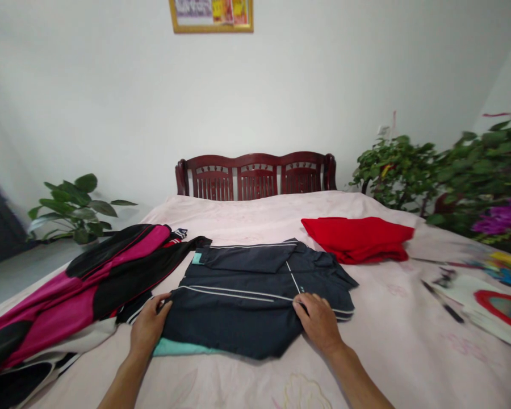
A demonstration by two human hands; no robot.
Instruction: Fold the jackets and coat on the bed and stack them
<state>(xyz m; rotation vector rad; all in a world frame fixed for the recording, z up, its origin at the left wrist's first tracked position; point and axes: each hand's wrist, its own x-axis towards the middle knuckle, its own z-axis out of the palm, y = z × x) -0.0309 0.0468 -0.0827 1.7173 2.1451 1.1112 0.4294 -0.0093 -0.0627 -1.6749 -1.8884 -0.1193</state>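
Note:
A dark navy jacket (238, 284) with white piping lies partly folded on the bed, its far sleeve (247, 258) laid across the body. Turquoise cloth (183, 347) shows beneath its near left edge, and a small turquoise patch is at the far sleeve's end. My left hand (150, 321) pinches the near sleeve's left end between thumb and fingers. At the jacket's near right part, my right hand (317, 321) is closed on the navy fabric beside the white piping.
Pink-and-black clothes (89, 289) lie heaped on the left. A folded red garment (357, 240) sits at the back right. A dark-handled knife-like tool (443, 302) and a white sheet with a red ring (494, 307) are at right. Behind stands a wooden headboard (258, 176); potted plants (83, 210) flank the bed.

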